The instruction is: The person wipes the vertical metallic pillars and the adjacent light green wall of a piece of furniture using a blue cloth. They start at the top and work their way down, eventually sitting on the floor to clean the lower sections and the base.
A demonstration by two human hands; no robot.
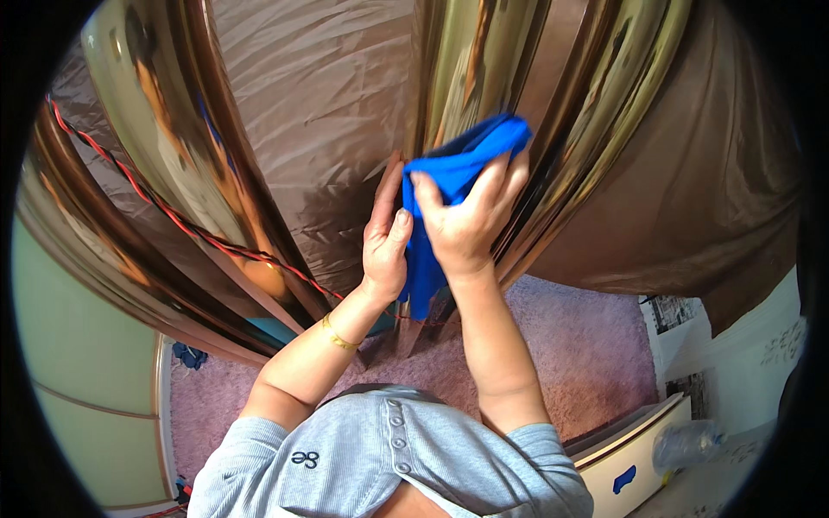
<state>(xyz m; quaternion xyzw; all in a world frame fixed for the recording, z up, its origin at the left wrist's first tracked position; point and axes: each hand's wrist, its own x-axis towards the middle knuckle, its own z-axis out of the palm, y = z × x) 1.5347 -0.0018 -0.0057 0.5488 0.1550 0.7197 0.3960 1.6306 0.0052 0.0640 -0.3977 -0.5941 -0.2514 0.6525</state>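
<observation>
A blue cloth [421, 259] hangs folded from my right hand [469, 220], pinched between the thumb and fingers. My left hand [387, 249] is upright beside the cloth's left edge, with its fingers behind or against a shiny bronze-coloured column [447, 71]; whether it touches the cloth or the column is hard to tell. A yellow bracelet is around the left wrist. Brown wrinkled fabric [324, 116] lies behind the hands, between the glossy columns.
A red and black twisted cord [194, 230] crosses the columns at the left. A pink shaggy rug [576, 349] covers the floor. Brown fabric [699, 181] drapes at the right. At lower right are a clear plastic bottle [686, 445] and a pale panel [635, 460].
</observation>
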